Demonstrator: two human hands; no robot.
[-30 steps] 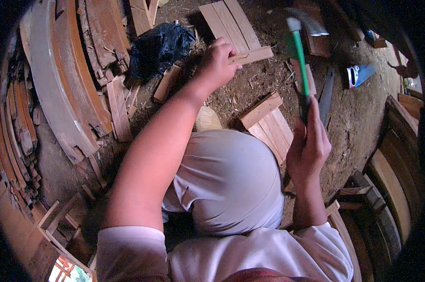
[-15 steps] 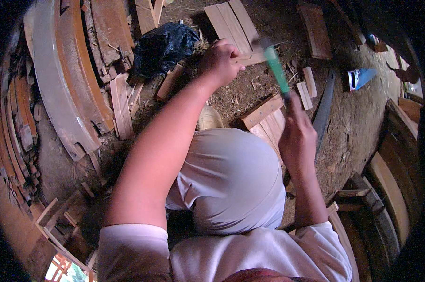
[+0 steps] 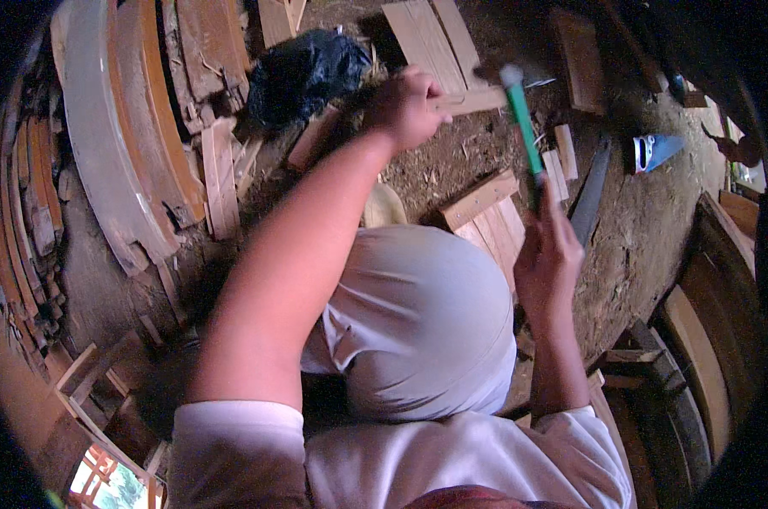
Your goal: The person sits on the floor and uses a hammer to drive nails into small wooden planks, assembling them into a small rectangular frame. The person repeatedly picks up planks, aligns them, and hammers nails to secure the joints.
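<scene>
My left hand [image 3: 408, 109] is closed round the near end of a narrow wooden strip [image 3: 477, 101], which points to the right. In my right hand [image 3: 550, 254] is a hammer [image 3: 524, 127] with a green handle, gripped low down. The hammer's head is blurred and lies just beyond the strip's right end; whether they touch I cannot tell. Below the strip, a board piece with a wooden crossbar [image 3: 483, 202] rests on the ground by my knee. Two pale boards [image 3: 426, 42] lie beyond my left hand.
A black plastic bag [image 3: 306, 75] sits left of my left hand. Long planks [image 3: 95, 127] are stacked on the left. To the right lie small wood offcuts [image 3: 562, 161], a dark saw blade [image 3: 591, 195] and a saw with a blue-and-white part [image 3: 655, 153]. Wood shavings litter the dirt floor.
The hammer has shifted a little to the right, and more of the strip shows beside it. My left hand still grips the strip. The whole view has shifted slightly.
</scene>
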